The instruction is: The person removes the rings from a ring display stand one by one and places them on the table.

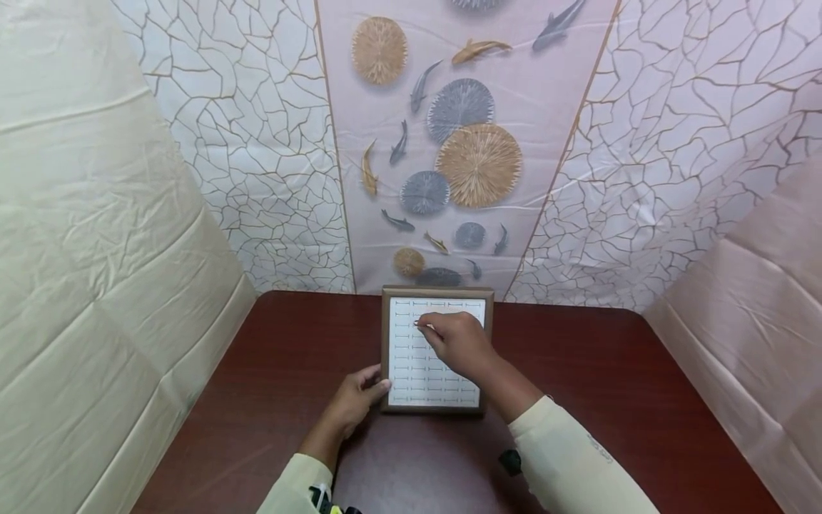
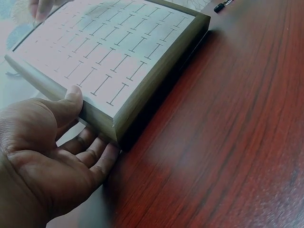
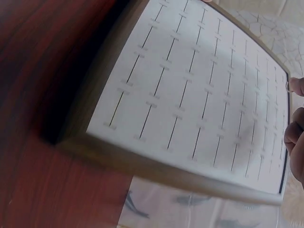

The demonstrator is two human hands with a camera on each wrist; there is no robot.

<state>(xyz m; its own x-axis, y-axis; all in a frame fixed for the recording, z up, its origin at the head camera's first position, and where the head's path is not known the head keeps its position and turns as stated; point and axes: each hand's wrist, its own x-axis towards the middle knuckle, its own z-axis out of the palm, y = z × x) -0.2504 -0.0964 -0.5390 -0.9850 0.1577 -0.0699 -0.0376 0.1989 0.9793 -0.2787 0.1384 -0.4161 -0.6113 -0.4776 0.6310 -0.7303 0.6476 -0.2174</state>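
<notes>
A brown-framed display board (image 1: 398, 357) with a white face and rows of I-shaped slits stands tilted on the table. My left hand (image 1: 356, 400) grips its lower left edge. In the left wrist view, the thumb (image 2: 73, 97) rests on the frame's rim and the fingers reach beneath. Over the board's upper left part, my right hand (image 1: 459, 343) pinches a small, thin ring (image 1: 417, 324) between thumb and fingertips, right at the white face. The ring shows only in part in the right wrist view, where the right hand (image 3: 297, 135) is at the far edge.
The dark red wooden table (image 1: 282, 371) extends around the board. Behind it hangs a patterned cloth (image 1: 449, 214) with fish and round leaves, and pale cloth (image 1: 115, 300) lines the sides. A small black object (image 2: 219, 7) appears at the top of the left wrist view.
</notes>
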